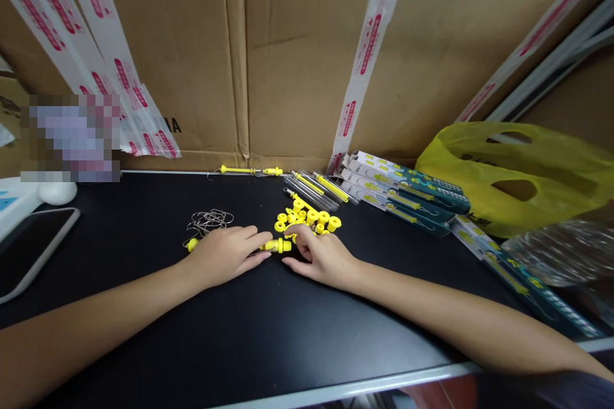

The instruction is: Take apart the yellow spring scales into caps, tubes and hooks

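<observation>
My left hand [229,252] lies over a yellow plastic hook tool [277,245], its fingers wrapped round the middle. One yellow end sticks out toward the right and a rounded yellow end shows at the left; the middle is hidden under my palm. Just right of the tool's collar, my right hand [322,257] has its thumb and index finger apart, with nothing visible between them. Behind that hand is a pile of small yellow plastic parts [313,216], partly covered by my fingers. A tangle of metal hooks [209,221] lies behind my left hand.
At the back lies another yellow hook tool [240,170]. Clear tubes with yellow rods [319,186] lie beside stacked printed boxes [398,188]. A yellow plastic bag [460,153] stands at right. On the left is a phone [33,252]. Cardboard [297,77] walls off the back.
</observation>
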Tool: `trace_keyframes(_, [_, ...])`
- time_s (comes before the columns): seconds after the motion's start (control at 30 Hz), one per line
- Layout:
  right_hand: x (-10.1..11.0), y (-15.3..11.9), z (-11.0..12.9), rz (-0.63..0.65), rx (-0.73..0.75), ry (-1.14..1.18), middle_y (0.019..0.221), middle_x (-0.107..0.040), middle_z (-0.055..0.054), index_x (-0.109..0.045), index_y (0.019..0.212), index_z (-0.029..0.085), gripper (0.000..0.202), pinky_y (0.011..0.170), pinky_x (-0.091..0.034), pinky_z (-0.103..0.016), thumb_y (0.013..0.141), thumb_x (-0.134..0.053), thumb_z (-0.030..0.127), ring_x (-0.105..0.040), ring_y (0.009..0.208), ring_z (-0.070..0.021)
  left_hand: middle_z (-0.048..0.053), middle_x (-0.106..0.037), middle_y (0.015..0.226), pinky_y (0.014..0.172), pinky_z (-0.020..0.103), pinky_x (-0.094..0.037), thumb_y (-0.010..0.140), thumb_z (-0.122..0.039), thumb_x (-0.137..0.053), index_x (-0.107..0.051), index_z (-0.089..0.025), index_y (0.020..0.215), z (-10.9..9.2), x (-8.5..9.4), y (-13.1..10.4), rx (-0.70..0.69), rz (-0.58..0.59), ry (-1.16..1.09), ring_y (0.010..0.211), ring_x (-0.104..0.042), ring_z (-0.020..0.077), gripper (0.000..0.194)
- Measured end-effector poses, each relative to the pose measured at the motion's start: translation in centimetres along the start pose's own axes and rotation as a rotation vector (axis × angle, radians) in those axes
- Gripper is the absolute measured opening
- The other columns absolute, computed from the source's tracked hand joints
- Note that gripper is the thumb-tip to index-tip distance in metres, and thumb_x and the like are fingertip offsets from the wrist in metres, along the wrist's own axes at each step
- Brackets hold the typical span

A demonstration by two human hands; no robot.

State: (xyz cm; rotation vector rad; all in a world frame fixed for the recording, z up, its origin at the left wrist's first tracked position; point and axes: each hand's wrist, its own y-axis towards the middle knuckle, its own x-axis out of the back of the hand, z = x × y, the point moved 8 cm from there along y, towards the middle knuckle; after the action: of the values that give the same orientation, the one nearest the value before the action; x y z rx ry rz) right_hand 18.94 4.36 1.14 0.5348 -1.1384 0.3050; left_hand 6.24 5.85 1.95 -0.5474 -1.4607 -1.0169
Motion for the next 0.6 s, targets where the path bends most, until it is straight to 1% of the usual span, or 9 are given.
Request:
trace_keyframes(0.03, [0.07, -0.02, 0.03, -0.002, -0.001, -0.004, 0.063, -0.057, 0.005, -0.044, 0.114, 0.017, 0.036, 0.048, -0.028, -0.019, 0.086, -0.055, 0.036, -0.047, 0.047, -0.0097, 0.000, -0.059, 0.081, 0.061, 0.023, -0.042, 0.096, -0.039, -0.036, -0.055, -0.023, 0.111, -0.02, 0.02, 0.02, -0.001, -0.003, -0.002, 0.074, -0.061, 0.0149, 0.029])
trace_keyframes(0.1, [0.24, -0.03, 0.21, -0.011, 0.015, -0.022, 0.067, -0.060, 0.002, -0.049, 0.109, 0.018, 0.027, 0.051, -0.030, -0.020, 0.091, -0.048, 0.037, -0.052, 0.052, -0.0110, 0.000, -0.059, 0.081, 0.061, 0.023, -0.043, 0.096, -0.039, -0.036, -0.055, -0.023, 0.110, -0.04, 0.06, 0.06, -0.004, -0.010, -0.007, 0.074, -0.061, 0.0149, 0.029])
trace_keyframes(0.17, [0.37, 0.00, 0.44, -0.025, 0.038, -0.042, 0.072, -0.064, -0.001, -0.053, 0.102, 0.019, 0.020, 0.054, -0.032, -0.020, 0.094, -0.041, 0.033, -0.057, 0.060, -0.0124, 0.000, -0.058, 0.080, 0.061, 0.023, -0.043, 0.095, -0.039, -0.037, -0.056, -0.023, 0.110, -0.07, 0.12, 0.08, -0.008, -0.016, -0.013, 0.074, -0.061, 0.0145, 0.029])
trace_keyframes(0.23, [0.43, 0.06, 0.48, -0.037, 0.041, -0.053, 0.071, -0.064, -0.001, -0.055, 0.099, 0.019, 0.019, 0.055, -0.033, -0.020, 0.095, -0.041, 0.031, -0.058, 0.061, -0.0127, 0.000, -0.058, 0.079, 0.060, 0.023, -0.043, 0.095, -0.039, -0.037, -0.056, -0.023, 0.110, -0.07, 0.16, 0.09, -0.009, -0.017, -0.016, 0.074, -0.060, 0.0140, 0.029])
trace_keyframes(0.37, [0.21, 0.12, 0.29, -0.037, 0.033, -0.028, 0.062, -0.058, 0.003, -0.052, 0.101, 0.018, 0.015, 0.049, -0.029, -0.019, 0.092, -0.048, 0.030, -0.050, 0.049, -0.0098, 0.000, -0.058, 0.080, 0.060, 0.024, -0.043, 0.095, -0.039, -0.036, -0.056, -0.023, 0.111, 0.00, 0.13, 0.09, -0.003, -0.008, -0.017, 0.074, -0.060, 0.0145, 0.029])
trace_keyframes(0.47, [0.05, 0.00, 0.37, -0.046, 0.073, 0.012, 0.062, -0.054, 0.005, -0.048, 0.103, 0.018, 0.016, 0.048, -0.028, -0.018, 0.089, -0.049, 0.024, -0.046, 0.047, -0.0086, 0.000, -0.058, 0.081, 0.061, 0.025, -0.043, 0.096, -0.039, -0.036, -0.055, -0.024, 0.111, 0.03, -0.03, 0.11, 0.003, 0.010, -0.016, 0.075, -0.061, 0.0154, 0.029])
trace_keyframes(0.53, [-0.01, -0.10, 0.37, -0.047, 0.084, 0.040, 0.062, -0.053, 0.006, -0.045, 0.107, 0.017, 0.021, 0.048, -0.029, -0.018, 0.087, -0.049, 0.023, -0.045, 0.047, -0.0084, -0.001, -0.058, 0.081, 0.061, 0.025, -0.043, 0.096, -0.040, -0.035, -0.055, -0.024, 0.110, 0.03, -0.09, 0.12, 0.005, 0.016, -0.013, 0.075, -0.061, 0.0156, 0.029])
trace_keyframes(0.6, [0.01, -0.13, 0.19, -0.042, 0.056, 0.052, 0.061, -0.052, 0.006, -0.043, 0.111, 0.016, 0.028, 0.048, -0.029, -0.018, 0.087, -0.051, 0.028, -0.045, 0.047, -0.0086, -0.001, -0.059, 0.081, 0.061, 0.024, -0.043, 0.096, -0.040, -0.035, -0.055, -0.024, 0.110, 0.03, -0.10, 0.10, 0.007, 0.017, -0.012, 0.075, -0.061, 0.0155, 0.029])
